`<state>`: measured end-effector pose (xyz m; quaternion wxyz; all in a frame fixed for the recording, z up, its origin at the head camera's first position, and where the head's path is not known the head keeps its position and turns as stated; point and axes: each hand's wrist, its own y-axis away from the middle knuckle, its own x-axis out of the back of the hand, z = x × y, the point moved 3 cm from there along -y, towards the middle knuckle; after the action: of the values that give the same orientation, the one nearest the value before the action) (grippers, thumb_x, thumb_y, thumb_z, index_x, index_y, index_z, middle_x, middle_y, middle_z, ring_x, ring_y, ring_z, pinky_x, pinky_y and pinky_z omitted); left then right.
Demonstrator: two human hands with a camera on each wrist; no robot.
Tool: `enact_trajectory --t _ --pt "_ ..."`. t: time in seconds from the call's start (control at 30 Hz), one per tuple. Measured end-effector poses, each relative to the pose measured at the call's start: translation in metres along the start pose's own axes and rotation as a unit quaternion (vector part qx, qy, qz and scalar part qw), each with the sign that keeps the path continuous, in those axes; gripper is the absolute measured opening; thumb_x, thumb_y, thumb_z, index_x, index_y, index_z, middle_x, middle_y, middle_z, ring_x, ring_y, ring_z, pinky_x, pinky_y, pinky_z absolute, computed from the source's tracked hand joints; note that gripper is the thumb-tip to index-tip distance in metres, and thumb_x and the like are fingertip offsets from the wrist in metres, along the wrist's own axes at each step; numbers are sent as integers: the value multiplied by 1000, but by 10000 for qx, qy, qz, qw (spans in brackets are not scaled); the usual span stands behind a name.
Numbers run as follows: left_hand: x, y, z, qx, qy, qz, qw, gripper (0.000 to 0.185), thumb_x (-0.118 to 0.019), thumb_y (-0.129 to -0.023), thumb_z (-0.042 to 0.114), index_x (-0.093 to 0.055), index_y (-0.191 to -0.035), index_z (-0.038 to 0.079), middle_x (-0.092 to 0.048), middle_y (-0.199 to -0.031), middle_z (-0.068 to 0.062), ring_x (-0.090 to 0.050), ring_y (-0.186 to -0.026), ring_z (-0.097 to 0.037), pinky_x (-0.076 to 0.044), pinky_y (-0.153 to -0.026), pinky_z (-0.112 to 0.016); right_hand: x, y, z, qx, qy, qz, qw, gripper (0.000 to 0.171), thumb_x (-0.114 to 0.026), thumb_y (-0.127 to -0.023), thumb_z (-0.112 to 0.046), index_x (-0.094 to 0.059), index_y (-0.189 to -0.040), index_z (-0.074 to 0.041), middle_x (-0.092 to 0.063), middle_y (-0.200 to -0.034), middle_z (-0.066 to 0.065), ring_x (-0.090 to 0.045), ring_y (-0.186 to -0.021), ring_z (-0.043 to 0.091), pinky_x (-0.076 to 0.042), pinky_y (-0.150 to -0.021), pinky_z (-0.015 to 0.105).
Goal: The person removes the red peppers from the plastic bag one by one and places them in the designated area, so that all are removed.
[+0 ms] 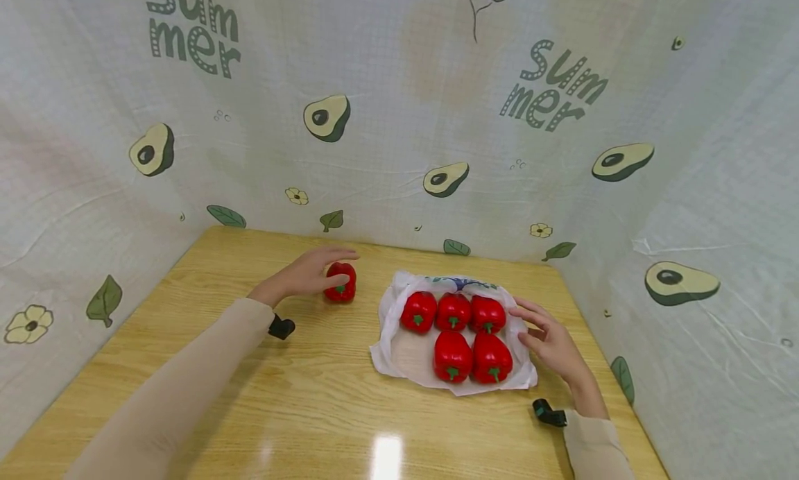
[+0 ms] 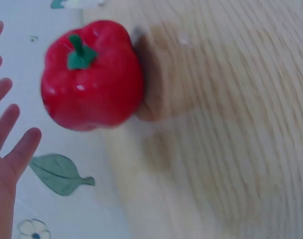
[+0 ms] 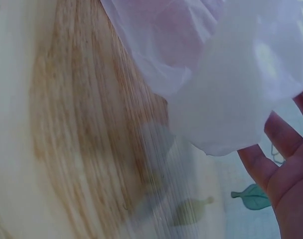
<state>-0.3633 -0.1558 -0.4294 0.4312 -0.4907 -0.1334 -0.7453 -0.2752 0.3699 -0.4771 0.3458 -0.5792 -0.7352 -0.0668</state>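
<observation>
Lying nearest on the wooden bench [image 1: 312,404], a bright patch of glare sits in front of a white paper-like wrapping [image 1: 412,355], which spreads around five red bell peppers [image 1: 453,356]: two in the nearer row, toward the right, and three in the row behind. The right hand [image 1: 549,341] is beside the wrapping's right rim, its fingers loosely bent and parted, fingertips at the edge; whether they touch it I cannot tell. Farther off, left of the wrapping, a lone red pepper [image 2: 99,82] has its green stem turned toward the person. The left hand [image 1: 308,272] reaches beside it, fingers extended and spread, gripping nothing. Behind the bench hangs a pale cloth [image 1: 387,64] printed with avocados, leaves and "summer".
</observation>
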Motion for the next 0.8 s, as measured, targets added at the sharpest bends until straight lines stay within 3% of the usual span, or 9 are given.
enact_trajectory --t 0.2,0.43,0.8 --pt "2 -6 21 -285 -103 55 9995 53 -73 -102 25 -60 -152 14 -53 -159 -9 -44 -149 -36 -36 -121 -62 1 0 0 -49 33 -88 9999 48 -69 -97 9 -67 -141 -9 -44 -163 17 -45 -134 -9 -53 -99 19" --pt "-1 -13 51 -907 -41 115 9958 52 -75 -100 22 -62 -149 12 -56 -157 -10 -46 -148 -36 -36 -121 -60 3 0 0 -80 80 -140 9998 47 -71 -97 6 -68 -141 -10 -44 -164 15 -44 -134 -9 -51 -98 15" --pt "-20 -15 102 -1683 207 -313 9850 51 -72 -101 22 -61 -149 9 -54 -157 -13 -47 -147 -34 -40 -119 -56 4 -2 1 -228 41 -211 9995 48 -74 -96 4 -68 -141 -11 -43 -165 14 -45 -135 -6 -51 -98 14"
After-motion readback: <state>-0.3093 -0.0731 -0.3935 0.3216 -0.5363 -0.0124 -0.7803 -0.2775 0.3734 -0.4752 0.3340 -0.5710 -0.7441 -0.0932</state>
